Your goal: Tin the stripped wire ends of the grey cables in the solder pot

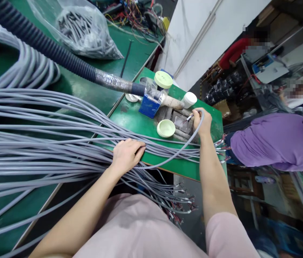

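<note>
My right hand (203,120) pinches a grey cable (185,146) close to its stripped end. Thin wires stick out of that end, over a square metal pot (180,121) with a silvery surface. From the hand, the cable loops down and back to the left. My left hand (127,154) lies across a bundle of grey cables (87,148), fingers stretched over it and thumb apart. Just left of the pot stands a pale green round tub (166,128). More cable ends with red and dark wires (179,204) hang below the table edge.
A black corrugated hose (68,59) runs to a nozzle (171,102) beside the pot. Near it are a blue box (149,106), a white jar (189,99) and a yellow-green lid (163,79). A plastic bag (87,34) lies behind. A person in purple (277,141) is at the right.
</note>
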Demonstrator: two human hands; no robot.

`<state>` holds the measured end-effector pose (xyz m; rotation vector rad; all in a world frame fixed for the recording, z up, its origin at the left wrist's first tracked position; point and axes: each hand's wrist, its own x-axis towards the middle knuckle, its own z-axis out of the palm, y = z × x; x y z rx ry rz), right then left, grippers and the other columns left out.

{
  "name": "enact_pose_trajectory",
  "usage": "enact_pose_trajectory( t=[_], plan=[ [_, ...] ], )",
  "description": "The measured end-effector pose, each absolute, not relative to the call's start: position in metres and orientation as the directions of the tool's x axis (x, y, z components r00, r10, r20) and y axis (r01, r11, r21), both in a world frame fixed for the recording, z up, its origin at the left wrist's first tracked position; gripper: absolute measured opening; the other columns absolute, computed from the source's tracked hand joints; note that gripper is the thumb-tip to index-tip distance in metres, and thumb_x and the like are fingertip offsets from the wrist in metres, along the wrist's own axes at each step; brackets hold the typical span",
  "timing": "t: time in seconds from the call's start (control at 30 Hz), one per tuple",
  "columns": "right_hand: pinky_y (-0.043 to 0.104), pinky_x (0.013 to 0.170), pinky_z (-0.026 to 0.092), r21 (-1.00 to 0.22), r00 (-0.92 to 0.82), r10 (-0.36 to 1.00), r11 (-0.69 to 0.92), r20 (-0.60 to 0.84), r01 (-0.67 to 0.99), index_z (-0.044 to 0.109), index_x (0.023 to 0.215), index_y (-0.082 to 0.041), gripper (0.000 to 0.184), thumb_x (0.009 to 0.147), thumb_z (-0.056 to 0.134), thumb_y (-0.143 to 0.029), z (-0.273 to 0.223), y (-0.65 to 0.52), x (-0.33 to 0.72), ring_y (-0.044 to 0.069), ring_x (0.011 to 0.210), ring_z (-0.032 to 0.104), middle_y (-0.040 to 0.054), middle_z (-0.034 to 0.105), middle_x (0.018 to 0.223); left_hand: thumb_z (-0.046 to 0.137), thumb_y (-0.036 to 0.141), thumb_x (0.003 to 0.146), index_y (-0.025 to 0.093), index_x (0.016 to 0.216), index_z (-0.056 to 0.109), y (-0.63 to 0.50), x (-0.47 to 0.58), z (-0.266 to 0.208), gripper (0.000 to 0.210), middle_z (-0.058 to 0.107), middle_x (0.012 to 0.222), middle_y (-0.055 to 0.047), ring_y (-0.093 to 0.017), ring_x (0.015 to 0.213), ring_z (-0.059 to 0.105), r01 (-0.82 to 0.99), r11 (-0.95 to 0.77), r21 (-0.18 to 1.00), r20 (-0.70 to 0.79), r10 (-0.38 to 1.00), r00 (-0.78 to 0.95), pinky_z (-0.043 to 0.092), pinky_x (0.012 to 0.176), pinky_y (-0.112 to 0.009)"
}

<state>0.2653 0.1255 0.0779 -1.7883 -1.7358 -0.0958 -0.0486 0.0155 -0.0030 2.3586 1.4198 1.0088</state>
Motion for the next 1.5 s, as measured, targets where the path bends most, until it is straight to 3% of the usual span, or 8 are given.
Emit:
enact_pose_trajectory(
  t=[0.13,0.23,0.37,0.47,0.53,0.7,1.13,1.5],
  plan=[
    [0.037,0.083,0.050,-0.420,0.051,0.787,0.272,0.614,0.866,0.065,0.088,-0.021,0.021,0.091,0.049,-0.034,0.103,0.081,0.245,0.021,0.085,0.065,0.0039,0.071,0.083,0.052,0.035,0.091,0.022,0.092,0.071,0.017,-0.050,-0.002,0.023,0.074,0.085,-0.003,-0.019,0.079,0.063,0.682,-0.495,0.538,0.413,0.860,0.298,0.039,0.070,-0.032],
    [0.037,0.086,0.051,-0.415,-0.030,0.747,0.402,0.665,0.816,0.067,0.101,-0.023,0.021,0.094,0.049,-0.030,0.120,0.026,0.216,0.021,0.094,0.066,0.0046,0.072,0.095,0.054,0.036,0.089,0.021,0.089,0.072,0.014,-0.050,0.007,0.023,0.074,0.084,-0.004,-0.019,0.078,0.062,0.586,-0.449,0.674,0.359,0.893,0.271,0.041,0.073,-0.032],
    [0.041,0.090,0.051,-0.245,-0.348,0.651,0.642,0.675,0.727,0.066,0.111,-0.028,0.025,0.089,0.058,-0.020,0.122,-0.041,0.184,0.021,0.101,0.063,0.0039,0.072,0.108,0.058,0.043,0.086,0.016,0.085,0.073,-0.007,-0.039,0.029,0.031,0.072,0.081,-0.006,-0.016,0.074,0.063,0.111,-0.247,0.963,0.210,0.940,0.268,0.046,0.069,-0.027],
    [0.044,0.097,0.047,-0.117,-0.518,0.605,0.710,0.604,0.694,0.065,0.114,-0.029,0.027,0.089,0.058,-0.019,0.110,-0.075,0.172,0.020,0.106,0.060,0.0033,0.072,0.112,0.053,0.059,0.084,0.013,0.073,0.071,-0.029,-0.021,0.042,0.050,0.070,0.071,-0.007,-0.014,0.064,0.061,-0.170,0.045,0.984,0.046,0.867,0.497,0.047,0.063,-0.025],
    [0.044,0.100,0.044,-0.061,-0.575,0.594,0.724,0.562,0.688,0.065,0.112,-0.028,0.025,0.090,0.057,-0.019,0.100,-0.092,0.167,0.019,0.109,0.059,0.0029,0.073,0.112,0.052,0.069,0.079,0.012,0.064,0.069,-0.040,-0.011,0.044,0.061,0.066,0.060,-0.005,-0.012,0.055,0.056,-0.246,0.195,0.949,-0.024,0.825,0.565,0.044,0.056,-0.023],
    [0.044,0.104,0.040,-0.044,-0.606,0.608,0.724,0.512,0.689,0.067,0.108,-0.025,0.024,0.090,0.055,-0.016,0.081,-0.121,0.163,0.020,0.116,0.056,0.0033,0.073,0.112,0.060,0.067,0.074,0.011,0.066,0.072,-0.054,-0.001,0.040,0.058,0.062,0.055,-0.004,-0.008,0.049,0.046,-0.267,0.385,0.883,-0.162,0.787,0.596,0.037,0.051,-0.021],
    [0.040,0.103,0.041,-0.112,-0.483,0.646,0.659,0.591,0.744,0.070,0.100,-0.026,0.020,0.088,0.057,-0.015,0.075,-0.135,0.160,0.017,0.111,0.057,0.0014,0.075,0.101,0.064,0.062,0.075,0.012,0.075,0.076,-0.063,0.003,0.042,0.052,0.062,0.054,-0.003,-0.007,0.050,0.045,-0.262,0.402,0.877,-0.176,0.778,0.603,0.037,0.051,-0.021],
    [0.041,0.104,0.041,-0.164,-0.455,0.674,0.646,0.582,0.746,0.069,0.105,-0.028,0.025,0.087,0.058,-0.014,0.071,-0.136,0.159,0.018,0.112,0.057,0.0016,0.074,0.104,0.063,0.066,0.072,0.011,0.074,0.075,-0.062,0.001,0.047,0.056,0.060,0.053,-0.003,-0.008,0.049,0.044,-0.230,0.405,0.885,-0.196,0.771,0.606,0.037,0.050,-0.021]
  ],
)
